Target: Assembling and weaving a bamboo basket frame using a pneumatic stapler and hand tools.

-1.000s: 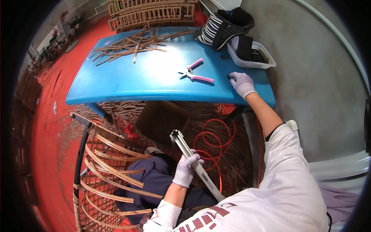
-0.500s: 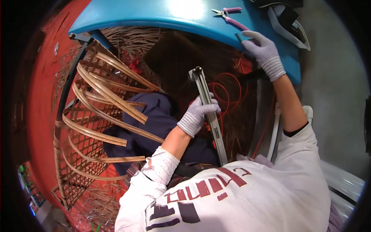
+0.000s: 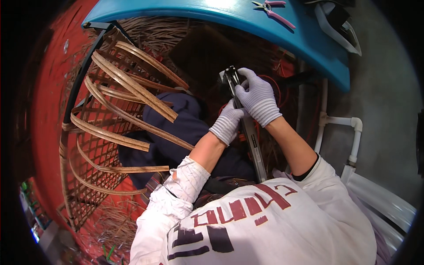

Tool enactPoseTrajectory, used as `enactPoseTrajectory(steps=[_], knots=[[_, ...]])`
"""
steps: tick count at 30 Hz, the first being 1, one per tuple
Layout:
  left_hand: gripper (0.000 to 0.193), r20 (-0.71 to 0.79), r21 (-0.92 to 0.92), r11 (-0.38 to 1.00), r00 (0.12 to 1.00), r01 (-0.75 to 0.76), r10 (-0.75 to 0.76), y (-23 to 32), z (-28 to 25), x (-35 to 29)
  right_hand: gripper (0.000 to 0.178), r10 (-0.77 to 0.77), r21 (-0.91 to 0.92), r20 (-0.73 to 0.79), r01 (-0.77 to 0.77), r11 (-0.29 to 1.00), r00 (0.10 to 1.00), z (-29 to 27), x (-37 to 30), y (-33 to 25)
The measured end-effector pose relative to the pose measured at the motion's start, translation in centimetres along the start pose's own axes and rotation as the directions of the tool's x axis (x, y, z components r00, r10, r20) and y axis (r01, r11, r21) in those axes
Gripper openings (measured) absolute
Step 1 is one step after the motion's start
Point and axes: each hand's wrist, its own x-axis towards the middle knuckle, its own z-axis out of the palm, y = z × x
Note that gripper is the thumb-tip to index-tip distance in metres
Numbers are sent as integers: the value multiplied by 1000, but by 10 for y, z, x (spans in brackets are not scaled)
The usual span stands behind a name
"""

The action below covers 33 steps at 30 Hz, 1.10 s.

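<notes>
My left hand (image 3: 228, 121), in a striped white-grey glove, grips a long, narrow metal tool that looks like a staple gun (image 3: 252, 148). The tool stands steeply in front of me, its long magazine running from my lap up to a black-and-silver head. My right hand (image 3: 259, 98), gloved the same way, is closed at the upper part of the magazine, just below the head. Its fingers curl against the channel, and whatever they pinch is hidden. Red hose (image 3: 272, 81) loops behind the hands. At my left stands a woven rattan frame (image 3: 95, 157) with several curved canes (image 3: 132, 90) sticking out.
A blue table (image 3: 176, 9) arches across the far side, bearing pink-handled pliers (image 3: 278, 17) and a white tray (image 3: 338, 28) with dark contents. White pipes (image 3: 349, 121) stand at the right. Cut strips (image 3: 115, 225) litter the red floor (image 3: 48, 110).
My right hand has come from the table edge, where it held a short dark strip, down-left onto the tool. The strip no longer shows. The left hand keeps its grip.
</notes>
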Motion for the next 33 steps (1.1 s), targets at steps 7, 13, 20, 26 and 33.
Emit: enactPoseTrajectory(steps=[7, 13, 20, 26, 33], knots=[[49, -96, -13, 999, 994, 43, -44, -2, -4, 2, 43, 6, -121, 23, -3, 993, 1000, 7, 10, -3], [46, -121, -14, 999, 992, 43, -45, 1, 3, 0, 35, -19, -117, 9, 20, 993, 1000, 13, 16, 2], [41, 72, -28, 998, 996, 55, -53, -7, -17, 11, 31, 71, 92, -56, -66, 994, 996, -8, 15, 19], [30, -112, -190, 976, 985, 108, -131, 7, -4, 3, 28, 94, 153, -55, -85, 985, 994, -26, 11, 54], [26, -178, -295, 931, 944, 218, -277, -5, 0, -8, 25, 150, 301, 167, -195, 933, 974, -18, -36, 58]])
